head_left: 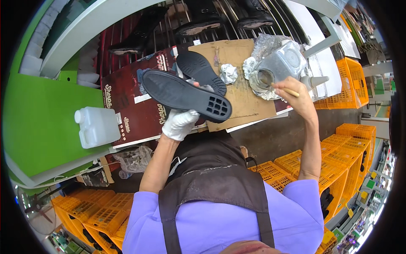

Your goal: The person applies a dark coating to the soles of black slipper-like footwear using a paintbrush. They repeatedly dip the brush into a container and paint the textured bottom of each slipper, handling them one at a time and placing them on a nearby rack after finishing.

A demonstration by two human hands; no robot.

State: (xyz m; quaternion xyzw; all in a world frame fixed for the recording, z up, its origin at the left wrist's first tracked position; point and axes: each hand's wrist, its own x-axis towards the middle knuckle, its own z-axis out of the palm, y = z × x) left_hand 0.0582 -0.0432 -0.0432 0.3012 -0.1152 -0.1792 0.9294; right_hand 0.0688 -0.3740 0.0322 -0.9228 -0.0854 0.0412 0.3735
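Observation:
My left hand (181, 123), in a white glove, grips a black shoe sole (177, 92) from below, its inner side with a grid of square hollows facing up. A second black sole (201, 70) with a treaded face lies just beyond it, partly covered by the first. My bare right hand (296, 99) is closed round the wooden handle of a brush (289, 91). The brush's tip reaches the mouth of a small round pot (265, 78), so its bristles are hidden. Crumpled, whitish wrapping (256, 89) surrounds the pot.
A cardboard sheet (243, 106) covers part of the bench. Beside the pot stands a clear plastic container (287, 59); a wad of white material (229, 73) lies left of it. A white jug (98, 127) stands at left. Black boots (198, 23) rest on the rack behind. Orange crates (347, 84) flank me.

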